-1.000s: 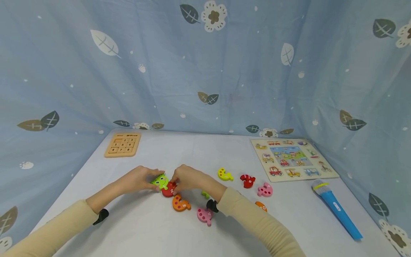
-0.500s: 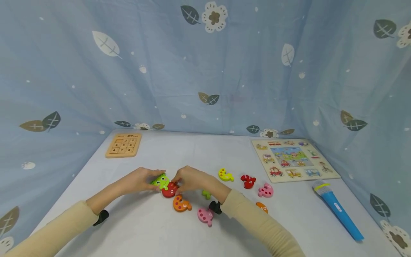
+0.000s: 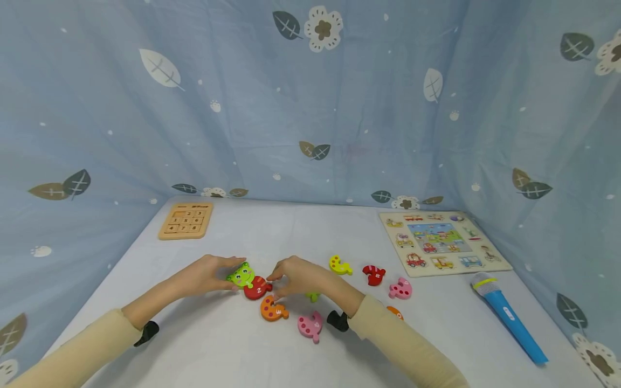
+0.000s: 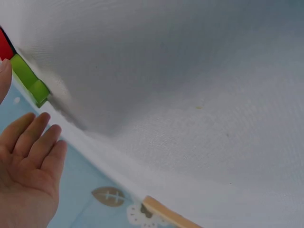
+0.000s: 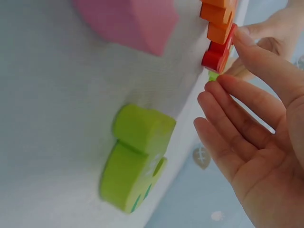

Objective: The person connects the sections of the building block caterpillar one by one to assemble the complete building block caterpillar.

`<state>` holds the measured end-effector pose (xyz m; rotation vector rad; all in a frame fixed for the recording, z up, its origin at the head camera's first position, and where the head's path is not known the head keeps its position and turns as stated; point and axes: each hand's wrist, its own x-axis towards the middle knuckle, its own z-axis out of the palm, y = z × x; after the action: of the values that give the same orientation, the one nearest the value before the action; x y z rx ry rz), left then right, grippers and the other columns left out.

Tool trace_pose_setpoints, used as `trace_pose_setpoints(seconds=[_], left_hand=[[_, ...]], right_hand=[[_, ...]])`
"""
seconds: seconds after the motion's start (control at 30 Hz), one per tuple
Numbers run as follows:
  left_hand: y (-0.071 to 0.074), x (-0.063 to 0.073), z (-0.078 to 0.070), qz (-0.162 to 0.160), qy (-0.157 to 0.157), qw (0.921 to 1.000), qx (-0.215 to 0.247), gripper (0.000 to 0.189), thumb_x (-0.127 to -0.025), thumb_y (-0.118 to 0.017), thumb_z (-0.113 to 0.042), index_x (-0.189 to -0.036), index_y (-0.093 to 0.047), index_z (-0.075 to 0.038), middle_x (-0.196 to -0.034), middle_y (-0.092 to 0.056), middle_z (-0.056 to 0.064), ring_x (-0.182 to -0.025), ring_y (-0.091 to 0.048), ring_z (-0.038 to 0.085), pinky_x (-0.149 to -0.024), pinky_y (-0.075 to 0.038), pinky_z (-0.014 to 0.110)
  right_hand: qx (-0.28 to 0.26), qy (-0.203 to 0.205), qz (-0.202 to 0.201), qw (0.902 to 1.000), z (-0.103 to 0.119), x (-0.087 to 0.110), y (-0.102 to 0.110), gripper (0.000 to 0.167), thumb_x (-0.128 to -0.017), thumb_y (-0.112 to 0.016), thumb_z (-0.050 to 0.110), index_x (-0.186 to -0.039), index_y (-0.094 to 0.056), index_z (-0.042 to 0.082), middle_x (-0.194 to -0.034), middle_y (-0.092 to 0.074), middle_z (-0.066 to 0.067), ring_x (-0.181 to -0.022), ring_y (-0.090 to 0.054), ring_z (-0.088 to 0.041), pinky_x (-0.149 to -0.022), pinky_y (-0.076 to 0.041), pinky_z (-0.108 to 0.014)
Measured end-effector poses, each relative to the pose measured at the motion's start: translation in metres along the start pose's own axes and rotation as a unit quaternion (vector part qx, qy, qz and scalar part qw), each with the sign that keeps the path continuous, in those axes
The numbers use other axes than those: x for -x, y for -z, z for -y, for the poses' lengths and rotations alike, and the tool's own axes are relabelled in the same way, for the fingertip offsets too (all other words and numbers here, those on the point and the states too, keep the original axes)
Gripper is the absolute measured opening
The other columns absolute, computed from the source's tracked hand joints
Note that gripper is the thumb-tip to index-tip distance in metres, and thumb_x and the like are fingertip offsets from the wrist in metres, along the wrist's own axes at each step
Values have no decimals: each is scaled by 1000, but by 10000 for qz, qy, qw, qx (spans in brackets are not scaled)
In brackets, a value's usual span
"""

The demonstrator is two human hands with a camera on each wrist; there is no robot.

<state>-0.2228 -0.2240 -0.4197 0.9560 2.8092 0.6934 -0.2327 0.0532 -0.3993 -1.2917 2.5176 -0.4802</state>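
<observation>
In the head view, a green caterpillar-face piece [image 3: 241, 275] lies joined to a red number 2 piece [image 3: 255, 289] on the white table. My left hand [image 3: 206, 276] is at the face piece's left side, thumb and fingers spread around it. The left wrist view has its relaxed fingers [image 4: 45, 135] apart from the green piece's edge. My right hand [image 3: 303, 277] is just right of the red piece, its fingers extended and holding nothing. An orange number 3 piece [image 3: 271, 309] sits below the right fingertips. Under the right wrist, a green piece [image 5: 135, 161] is partly hidden in the head view.
Nearby lie pink [image 3: 309, 326], yellow [image 3: 339, 264], red [image 3: 374, 275], second pink [image 3: 400, 289] and orange [image 3: 395, 312] pieces. A wooden number slide puzzle [image 3: 185, 221] is at back left. Right of the pieces are a picture puzzle board [image 3: 443, 242] and a blue toy microphone [image 3: 511, 318].
My right hand has let go of the red number 2 piece and moved slightly right, its fingers opening. The left fingers have drawn back a little from the green face piece.
</observation>
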Motion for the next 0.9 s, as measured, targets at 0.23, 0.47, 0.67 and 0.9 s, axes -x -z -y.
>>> trace_pose_setpoints(seconds=[0.23,0.47,0.67,0.9], left_hand=[[-1,-1,1,49,0,10000,37,73,-77,-78,-43,-136,-56,-5,-133,-55,22,-122,-52,37,-98,-46,51],[0,-3,1,95,-88,9999,-26,75,-76,-77,-45,-135,-56,-4,-134,-54,21,-123,-52,37,-99,-45,51],[2,-5,2,83,-201,9997,-92,73,-76,-79,-41,-134,-56,-4,-133,-54,22,-121,-53,38,-98,-46,51],[-2,-6,5,136,-130,9998,-26,72,-76,-80,-39,-134,-57,-4,-132,-55,22,-121,-53,38,-98,-46,51]], right_hand=[[-90,-46,29,9999,2,17,-2,41,-81,-79,29,-117,-71,10,-113,-69,2,-104,-61,-6,-87,-48,-14],[-373,-45,48,9993,8,31,-3,37,-82,-79,26,-115,-72,10,-110,-69,4,-102,-61,-4,-86,-50,-15],[-314,201,-29,9993,11,38,-8,37,-79,-81,26,-111,-73,9,-105,-71,5,-98,-62,-2,-85,-49,-13],[-237,335,-149,9990,13,39,-13,34,-80,-81,25,-109,-74,9,-103,-71,6,-90,-61,1,-80,-47,-8]])
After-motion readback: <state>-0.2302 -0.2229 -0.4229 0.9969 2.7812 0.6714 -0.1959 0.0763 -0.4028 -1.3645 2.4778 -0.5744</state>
